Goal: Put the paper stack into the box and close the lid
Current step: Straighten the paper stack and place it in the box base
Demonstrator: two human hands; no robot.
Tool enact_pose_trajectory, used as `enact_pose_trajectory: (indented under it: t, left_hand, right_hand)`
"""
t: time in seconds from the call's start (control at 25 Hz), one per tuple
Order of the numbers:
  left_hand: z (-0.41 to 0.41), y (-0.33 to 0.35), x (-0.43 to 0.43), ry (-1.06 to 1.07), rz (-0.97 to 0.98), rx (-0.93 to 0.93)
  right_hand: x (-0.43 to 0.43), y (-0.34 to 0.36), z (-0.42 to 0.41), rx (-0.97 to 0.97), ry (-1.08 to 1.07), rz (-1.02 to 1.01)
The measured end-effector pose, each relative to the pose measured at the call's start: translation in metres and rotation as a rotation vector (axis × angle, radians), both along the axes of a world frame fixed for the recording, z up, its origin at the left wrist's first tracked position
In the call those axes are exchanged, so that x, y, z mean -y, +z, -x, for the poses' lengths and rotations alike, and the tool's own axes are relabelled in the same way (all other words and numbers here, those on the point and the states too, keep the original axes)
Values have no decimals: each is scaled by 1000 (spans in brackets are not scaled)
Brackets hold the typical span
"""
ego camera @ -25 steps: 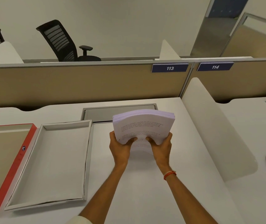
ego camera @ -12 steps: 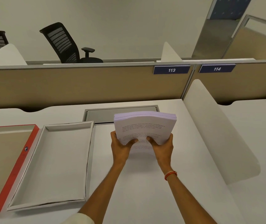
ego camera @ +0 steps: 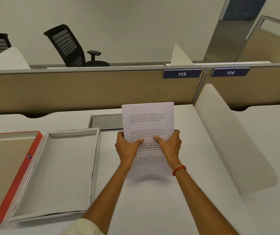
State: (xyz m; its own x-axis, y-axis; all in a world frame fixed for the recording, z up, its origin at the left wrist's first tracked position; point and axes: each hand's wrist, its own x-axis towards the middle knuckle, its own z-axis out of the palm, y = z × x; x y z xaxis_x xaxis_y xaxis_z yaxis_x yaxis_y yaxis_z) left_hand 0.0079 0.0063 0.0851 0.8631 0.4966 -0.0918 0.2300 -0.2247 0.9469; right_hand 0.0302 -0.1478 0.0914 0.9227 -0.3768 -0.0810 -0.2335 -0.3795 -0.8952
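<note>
Both hands grip the paper stack (ego camera: 148,126) above the white desk (ego camera: 152,200), printed face toward the camera. The left hand (ego camera: 127,147) and right hand (ego camera: 169,146) clamp its side edges, thumbs pressed on the front page, fingers curled behind. The open box (ego camera: 56,170) lies flat to the left, well apart, with its red-edged lid (ego camera: 8,175) just beside it.
</note>
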Motion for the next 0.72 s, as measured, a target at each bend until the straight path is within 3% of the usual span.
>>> enact_pose_trajectory:
  t: [0.24,0.72]
  left_hand:
    - [-2,0,-10,-21,-110,-255]
    - [17,8,-57,-5,-125,-286]
  right_hand:
    - [2,8,-7,-225,132,191]
    - [-43,7,9,-250,237,167]
